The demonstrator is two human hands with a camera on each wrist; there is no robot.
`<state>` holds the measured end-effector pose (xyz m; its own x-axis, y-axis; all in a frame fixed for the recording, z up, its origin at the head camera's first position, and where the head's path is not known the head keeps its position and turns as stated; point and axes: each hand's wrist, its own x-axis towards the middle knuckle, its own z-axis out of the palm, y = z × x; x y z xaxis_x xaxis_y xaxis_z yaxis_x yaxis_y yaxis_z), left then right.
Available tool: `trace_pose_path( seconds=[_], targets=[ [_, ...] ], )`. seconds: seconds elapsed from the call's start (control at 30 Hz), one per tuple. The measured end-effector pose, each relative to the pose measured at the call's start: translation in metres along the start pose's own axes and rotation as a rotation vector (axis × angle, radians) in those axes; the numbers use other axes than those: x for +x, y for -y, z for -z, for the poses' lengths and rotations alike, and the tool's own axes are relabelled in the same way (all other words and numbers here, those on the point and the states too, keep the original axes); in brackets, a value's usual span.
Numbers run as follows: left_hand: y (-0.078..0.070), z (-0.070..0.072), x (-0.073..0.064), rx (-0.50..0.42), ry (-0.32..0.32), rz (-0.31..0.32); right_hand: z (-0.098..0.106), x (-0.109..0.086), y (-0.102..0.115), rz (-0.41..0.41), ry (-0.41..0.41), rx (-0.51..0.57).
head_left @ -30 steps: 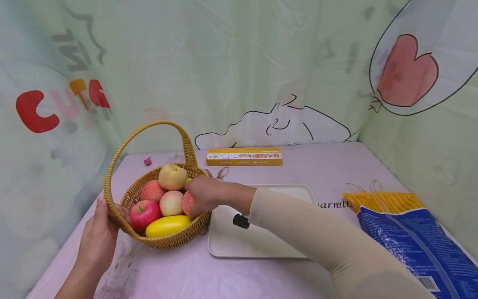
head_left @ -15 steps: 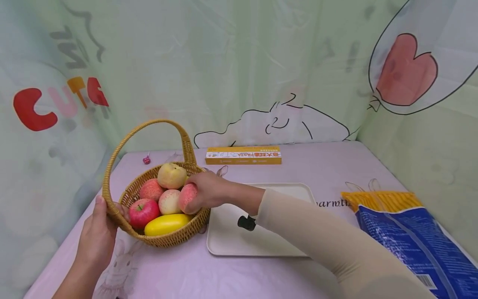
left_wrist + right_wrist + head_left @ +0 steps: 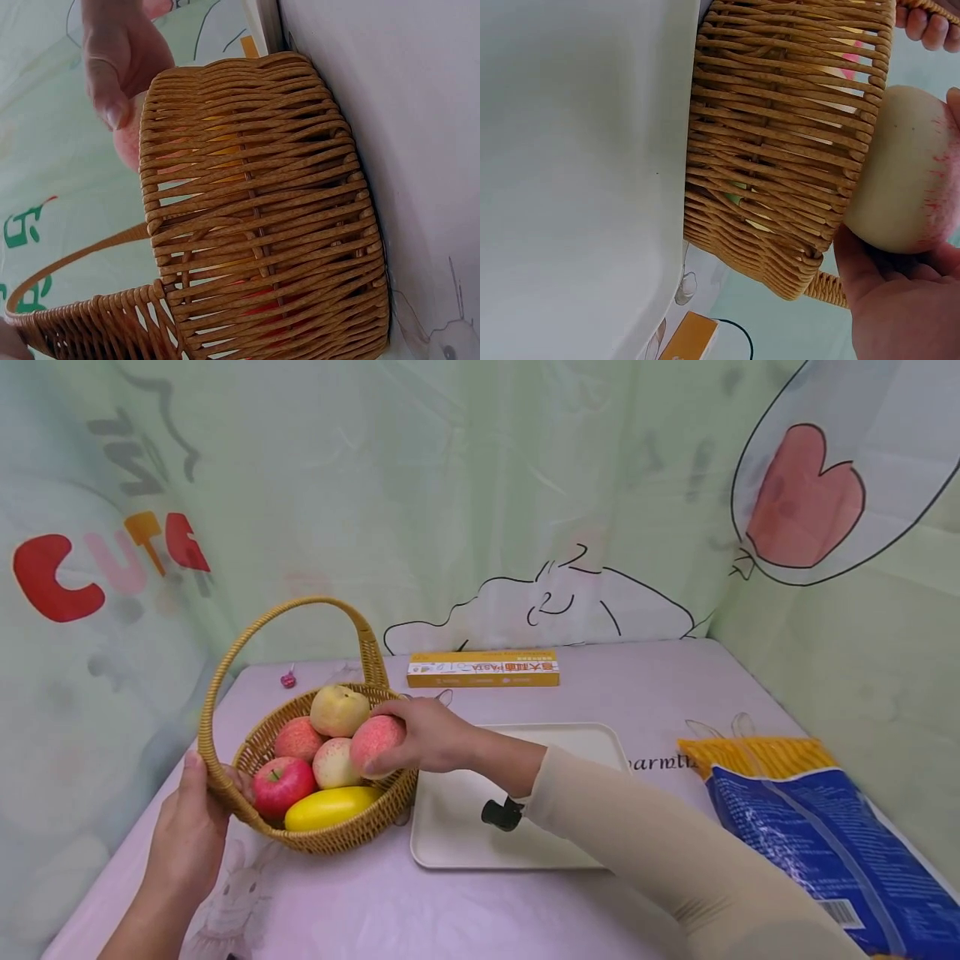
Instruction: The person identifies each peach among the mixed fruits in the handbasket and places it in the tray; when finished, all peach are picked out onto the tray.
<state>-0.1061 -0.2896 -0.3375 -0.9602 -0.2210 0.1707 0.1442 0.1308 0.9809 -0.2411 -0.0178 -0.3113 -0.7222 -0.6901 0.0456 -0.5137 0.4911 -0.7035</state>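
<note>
Head view, left hand (image 3: 183,839) gripping wicker basket (image 3: 392,808), right hand (image 3: 437,735) grasping pink peach (image 3: 377,743)

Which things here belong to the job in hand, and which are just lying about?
In the job:
left hand, holding the wicker basket
right hand, gripping a pink peach
other fruit in the basket

Apparently just lying about:
pasta box
blue-and-yellow bag
small pink item
cream tray, though it might belong

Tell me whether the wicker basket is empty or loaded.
Loaded: the basket holds a red apple, a yellow fruit and several peach-like fruits; the right hand grips a pink peach beside them.
</note>
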Motion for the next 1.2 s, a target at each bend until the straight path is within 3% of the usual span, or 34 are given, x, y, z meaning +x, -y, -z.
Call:
trace_pose_path(
  seconds=[0.27, 0.5, 0.83, 1.2],
  targets=[
    [-0.002, 0.000, 0.000, 0.020, -0.002, 0.003, 0.006, -0.006, -0.003, 0.012, -0.104, 0.097],
    [-0.001, 0.000, 0.001, -0.058, 0.020, -0.015, 0.013, -0.011, -0.008, 0.010, -0.143, 0.237],
    [0.001, 0.003, -0.001, -0.039, -0.010, 0.052, 0.016, -0.018, -0.023, -0.040, -0.209, 0.389],
    [0.004, 0.000, -0.001, -0.045, -0.002, -0.021, 0.025, -0.027, -0.044, -0.116, -0.300, 0.442]
  ],
)
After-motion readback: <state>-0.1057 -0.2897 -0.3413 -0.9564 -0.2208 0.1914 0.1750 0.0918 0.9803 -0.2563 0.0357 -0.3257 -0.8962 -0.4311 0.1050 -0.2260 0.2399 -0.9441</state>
